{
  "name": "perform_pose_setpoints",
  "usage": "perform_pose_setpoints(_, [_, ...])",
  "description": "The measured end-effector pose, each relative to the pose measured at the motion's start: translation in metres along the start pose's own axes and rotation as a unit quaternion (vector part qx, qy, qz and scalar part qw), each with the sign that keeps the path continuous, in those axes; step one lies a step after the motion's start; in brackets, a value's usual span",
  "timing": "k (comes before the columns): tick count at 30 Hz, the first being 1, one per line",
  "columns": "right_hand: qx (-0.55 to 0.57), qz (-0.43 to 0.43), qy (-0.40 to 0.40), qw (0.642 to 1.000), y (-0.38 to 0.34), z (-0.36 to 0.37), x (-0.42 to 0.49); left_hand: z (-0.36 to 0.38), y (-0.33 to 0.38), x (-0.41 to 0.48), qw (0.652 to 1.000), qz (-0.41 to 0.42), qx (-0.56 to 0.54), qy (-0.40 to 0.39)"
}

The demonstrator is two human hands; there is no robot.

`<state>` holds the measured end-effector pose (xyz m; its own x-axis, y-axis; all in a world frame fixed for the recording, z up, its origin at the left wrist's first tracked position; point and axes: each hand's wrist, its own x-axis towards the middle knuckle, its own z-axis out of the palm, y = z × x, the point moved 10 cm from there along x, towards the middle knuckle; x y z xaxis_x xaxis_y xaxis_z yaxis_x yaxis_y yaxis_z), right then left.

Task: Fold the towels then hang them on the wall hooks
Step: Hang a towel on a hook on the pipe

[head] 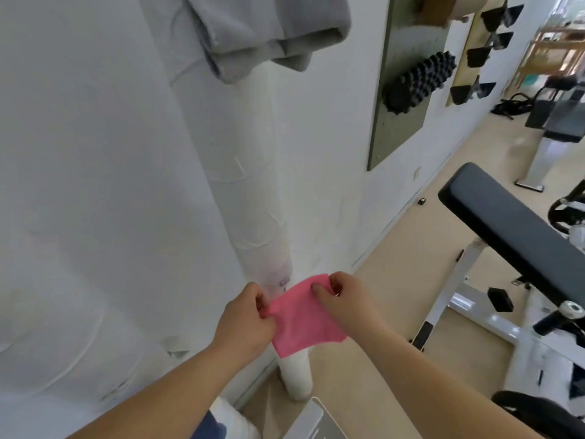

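Small pink towel (305,318), folded, held up before the wall, grey towel (253,36) hanging above

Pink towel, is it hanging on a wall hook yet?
No, the pink towel is held in the air, pinched between the left hand and the right hand, well below the grey towel hanging above.

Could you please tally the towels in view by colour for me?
pink towel, pinched by the left hand and the right hand: 1
grey towel, hanging high against the wall: 1
Total: 2
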<state>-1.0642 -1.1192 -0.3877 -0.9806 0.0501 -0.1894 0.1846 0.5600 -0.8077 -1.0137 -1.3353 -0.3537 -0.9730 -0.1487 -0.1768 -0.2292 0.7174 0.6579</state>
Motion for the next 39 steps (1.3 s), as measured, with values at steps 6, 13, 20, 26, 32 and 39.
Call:
perform_pose_setpoints(6, [-0.023, 0.03, 0.0, 0.999, 0.018, 0.025, 0.052, 0.012, -0.023, 0.037, 0.999, -0.003, 0.011, 0.045])
perform_pose_setpoints(13, [-0.113, 0.015, -0.032, 0.993, 0.033, 0.055, 0.059, 0.029, -0.048, 0.054, 0.995, -0.049, -0.003, 0.082])
perform_pose_setpoints(20, [-0.232, -0.188, -0.185, 0.936, -0.01, 0.072, 0.036, 0.044, -0.058, 0.063, 0.995, -0.068, -0.02, 0.072])
perform_pose_setpoints(26, [-0.303, -0.215, -0.201, 0.906, -0.02, 0.076, 0.032, 0.042, -0.036, 0.05, 0.995, 0.023, 0.005, 0.094])
perform_pose_setpoints(32, [-0.292, -0.19, -0.194, 0.917, -0.009, 0.081, 0.046, 0.069, -0.02, 0.036, 0.993, 0.118, 0.028, 0.016])
perform_pose_setpoints(39, [-0.235, -0.176, -0.217, 0.931, 0.007, 0.089, 0.045, 0.079, -0.027, 0.047, 0.997, 0.066, 0.012, 0.024])
